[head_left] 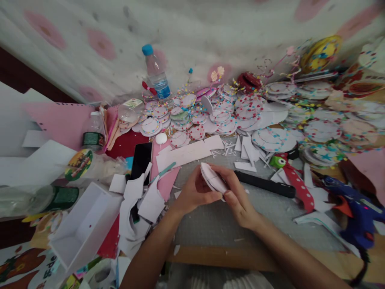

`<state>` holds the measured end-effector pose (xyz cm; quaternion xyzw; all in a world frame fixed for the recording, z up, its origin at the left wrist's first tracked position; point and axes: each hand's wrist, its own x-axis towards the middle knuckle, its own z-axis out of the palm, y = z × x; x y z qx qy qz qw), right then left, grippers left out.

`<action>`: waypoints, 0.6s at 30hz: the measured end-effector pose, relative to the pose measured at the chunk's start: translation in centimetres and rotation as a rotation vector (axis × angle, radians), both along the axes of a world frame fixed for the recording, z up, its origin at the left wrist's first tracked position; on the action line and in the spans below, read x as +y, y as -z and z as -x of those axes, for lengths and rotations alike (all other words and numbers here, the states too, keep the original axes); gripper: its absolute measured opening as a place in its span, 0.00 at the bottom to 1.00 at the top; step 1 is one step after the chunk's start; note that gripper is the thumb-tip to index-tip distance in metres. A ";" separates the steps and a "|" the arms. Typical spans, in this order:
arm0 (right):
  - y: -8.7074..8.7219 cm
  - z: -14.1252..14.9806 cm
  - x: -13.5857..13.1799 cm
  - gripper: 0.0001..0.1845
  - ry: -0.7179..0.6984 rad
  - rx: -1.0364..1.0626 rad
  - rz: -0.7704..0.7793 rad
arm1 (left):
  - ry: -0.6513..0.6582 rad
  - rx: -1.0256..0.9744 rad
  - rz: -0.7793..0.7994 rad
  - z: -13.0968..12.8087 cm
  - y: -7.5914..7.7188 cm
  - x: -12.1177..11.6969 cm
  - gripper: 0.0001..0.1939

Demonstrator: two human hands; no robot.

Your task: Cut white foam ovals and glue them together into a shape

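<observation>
Both of my hands meet over the grey cutting mat (264,216) and grip a small stack of white paper discs (212,178), held on edge. My left hand (194,192) closes on the stack from the left, thumb along its lower edge. My right hand (237,194) wraps it from the right, fingers curled over the top. A black craft knife (266,184) lies on the mat just right of my hands.
Many confetti-dotted paper discs (222,116) pile along the back. A water bottle (156,74) stands behind them. A black phone (140,160), white paper scraps (144,200) and a white open box (84,224) lie left. A blue glue gun (359,216) and spotted scissors (296,180) lie right.
</observation>
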<state>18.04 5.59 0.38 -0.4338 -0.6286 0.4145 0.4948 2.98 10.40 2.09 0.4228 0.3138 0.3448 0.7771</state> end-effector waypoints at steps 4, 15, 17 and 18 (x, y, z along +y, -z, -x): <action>-0.1 0.0 -0.1 0.28 -0.014 0.002 0.005 | 0.020 -0.002 -0.038 0.2 0.0 0.0 0.29; -0.8 -0.6 0.4 0.40 -0.105 -0.110 -0.101 | 0.068 0.061 -0.155 0.5 -0.4 0.2 0.32; -1.1 -0.5 0.4 0.46 -0.088 -0.141 -0.142 | 0.116 0.074 -0.166 0.6 -0.5 0.4 0.34; -1.2 -0.4 0.4 0.48 -0.074 -0.170 -0.150 | 0.145 0.084 -0.169 0.7 -0.5 0.4 0.34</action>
